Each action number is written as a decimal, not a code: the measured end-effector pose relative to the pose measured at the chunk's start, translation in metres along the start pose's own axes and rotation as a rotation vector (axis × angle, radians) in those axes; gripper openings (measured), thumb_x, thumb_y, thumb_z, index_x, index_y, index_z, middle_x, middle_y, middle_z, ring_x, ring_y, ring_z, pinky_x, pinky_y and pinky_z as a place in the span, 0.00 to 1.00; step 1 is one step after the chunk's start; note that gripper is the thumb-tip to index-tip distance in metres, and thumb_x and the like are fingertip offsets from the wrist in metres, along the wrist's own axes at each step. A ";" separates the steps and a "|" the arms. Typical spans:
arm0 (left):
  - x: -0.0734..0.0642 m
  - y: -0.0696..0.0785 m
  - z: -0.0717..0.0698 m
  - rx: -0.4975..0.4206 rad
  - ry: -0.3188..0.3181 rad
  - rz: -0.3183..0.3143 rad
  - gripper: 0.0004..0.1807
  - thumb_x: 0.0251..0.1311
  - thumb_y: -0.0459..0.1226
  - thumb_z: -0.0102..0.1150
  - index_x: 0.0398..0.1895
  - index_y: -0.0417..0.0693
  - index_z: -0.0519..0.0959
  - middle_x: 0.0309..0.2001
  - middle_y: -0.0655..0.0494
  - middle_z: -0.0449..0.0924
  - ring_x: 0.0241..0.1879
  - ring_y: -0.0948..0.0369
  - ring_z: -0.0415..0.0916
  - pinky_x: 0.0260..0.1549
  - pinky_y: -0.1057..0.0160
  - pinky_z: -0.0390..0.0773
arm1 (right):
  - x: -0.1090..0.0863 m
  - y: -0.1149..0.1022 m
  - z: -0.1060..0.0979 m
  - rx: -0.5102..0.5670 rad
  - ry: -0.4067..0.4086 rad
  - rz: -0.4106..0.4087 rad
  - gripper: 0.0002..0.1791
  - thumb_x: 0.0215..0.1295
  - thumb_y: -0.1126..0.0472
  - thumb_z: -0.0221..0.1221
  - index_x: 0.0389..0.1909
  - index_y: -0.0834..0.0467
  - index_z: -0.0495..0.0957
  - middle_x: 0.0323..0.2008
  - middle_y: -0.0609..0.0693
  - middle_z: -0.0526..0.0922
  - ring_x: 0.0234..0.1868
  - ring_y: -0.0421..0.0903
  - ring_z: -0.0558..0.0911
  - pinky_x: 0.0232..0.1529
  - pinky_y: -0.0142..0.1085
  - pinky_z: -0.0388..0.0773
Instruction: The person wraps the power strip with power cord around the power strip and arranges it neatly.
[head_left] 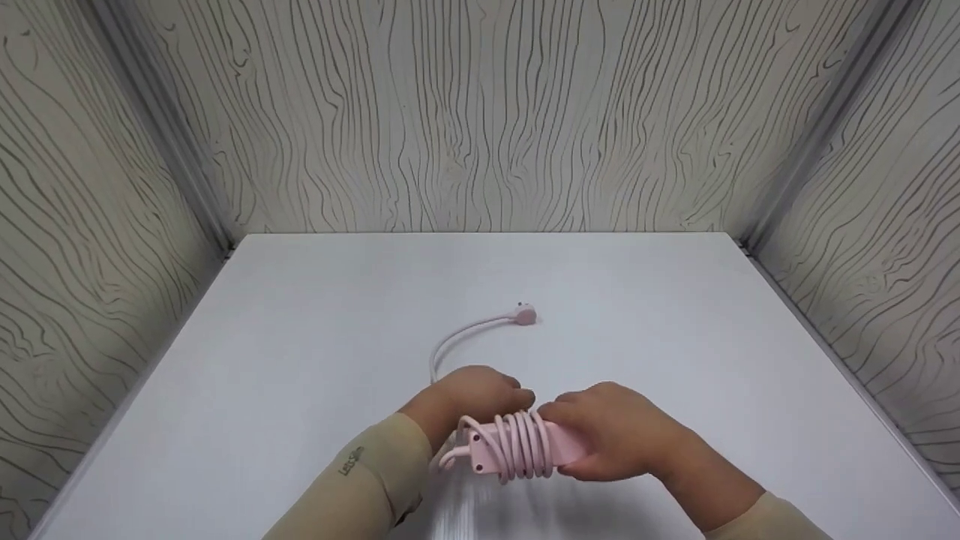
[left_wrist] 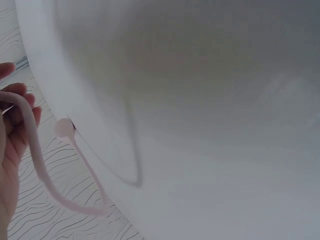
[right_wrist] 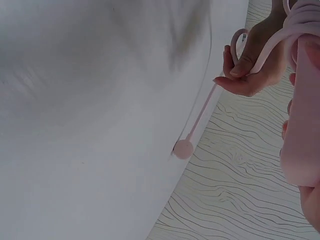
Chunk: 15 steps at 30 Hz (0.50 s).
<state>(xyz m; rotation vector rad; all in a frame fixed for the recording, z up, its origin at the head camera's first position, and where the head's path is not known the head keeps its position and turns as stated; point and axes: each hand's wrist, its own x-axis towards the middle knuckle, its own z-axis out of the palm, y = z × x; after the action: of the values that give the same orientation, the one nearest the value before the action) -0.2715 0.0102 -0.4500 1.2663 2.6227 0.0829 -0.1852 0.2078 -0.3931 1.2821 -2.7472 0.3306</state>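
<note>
A pink power strip point(head_left: 565, 444), its pale pink cord point(head_left: 525, 444) wound several turns around the body, is held above the table. My right hand point(head_left: 622, 431) grips the strip's right end. Beyond the windings, my left hand point(right_wrist: 257, 62) pinches the cord between thumb and fingers, as the right wrist view shows; from the head, these fingertips are partly hidden. A loose length of cord runs from the left hand to a round pink plug point(head_left: 524, 313), which lies on the table farther back. In the left wrist view the cord point(left_wrist: 37, 150) bends down from the left hand's fingers.
The white table point(head_left: 300, 322) is bounded by wood-grain-patterned panels point(head_left: 465, 112) at the back and both sides. Grey metal posts point(head_left: 154, 112) stand in the back corners.
</note>
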 end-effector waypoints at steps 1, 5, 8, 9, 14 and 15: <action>-0.002 0.002 -0.003 -0.009 0.014 0.002 0.08 0.63 0.48 0.45 0.39 0.63 0.74 0.33 0.65 0.76 0.32 0.63 0.72 0.34 0.60 0.73 | 0.001 0.000 0.001 -0.005 -0.015 0.006 0.20 0.40 0.47 0.66 0.38 0.42 0.74 0.27 0.32 0.74 0.23 0.31 0.68 0.24 0.28 0.67; -0.003 0.004 -0.012 0.087 0.066 0.088 0.05 0.62 0.40 0.47 0.38 0.60 0.74 0.32 0.64 0.75 0.32 0.64 0.71 0.34 0.63 0.72 | 0.003 -0.001 0.004 -0.008 -0.050 0.033 0.17 0.39 0.47 0.66 0.33 0.42 0.73 0.25 0.32 0.72 0.21 0.31 0.68 0.23 0.28 0.65; 0.000 0.003 -0.015 0.086 0.101 0.115 0.07 0.63 0.38 0.48 0.41 0.58 0.75 0.35 0.63 0.77 0.35 0.64 0.73 0.38 0.65 0.73 | 0.005 -0.001 0.006 -0.003 -0.067 0.054 0.16 0.39 0.47 0.65 0.30 0.43 0.72 0.23 0.32 0.71 0.21 0.31 0.67 0.22 0.29 0.64; 0.001 0.003 -0.016 0.080 0.115 0.122 0.08 0.63 0.38 0.48 0.41 0.58 0.76 0.35 0.63 0.77 0.36 0.65 0.74 0.39 0.66 0.73 | 0.006 -0.001 0.007 -0.004 -0.075 0.060 0.15 0.39 0.47 0.65 0.29 0.43 0.72 0.22 0.32 0.70 0.21 0.31 0.67 0.22 0.29 0.64; 0.002 0.007 -0.028 0.058 0.150 0.100 0.07 0.63 0.38 0.51 0.40 0.57 0.77 0.35 0.63 0.78 0.36 0.65 0.75 0.39 0.66 0.74 | 0.009 -0.002 0.013 -0.026 -0.116 0.097 0.15 0.40 0.46 0.64 0.28 0.46 0.73 0.20 0.34 0.69 0.20 0.32 0.66 0.23 0.30 0.65; 0.002 0.009 -0.031 0.062 0.140 0.077 0.07 0.62 0.38 0.52 0.41 0.58 0.77 0.34 0.62 0.78 0.35 0.65 0.75 0.38 0.66 0.74 | 0.010 -0.003 0.014 -0.023 -0.124 0.113 0.15 0.40 0.46 0.64 0.27 0.47 0.73 0.20 0.34 0.69 0.20 0.33 0.66 0.23 0.31 0.65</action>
<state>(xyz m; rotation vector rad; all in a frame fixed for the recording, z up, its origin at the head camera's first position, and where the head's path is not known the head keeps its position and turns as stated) -0.2725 0.0192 -0.4192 1.4314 2.7124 0.1079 -0.1892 0.1956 -0.4046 1.1825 -2.9259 0.2346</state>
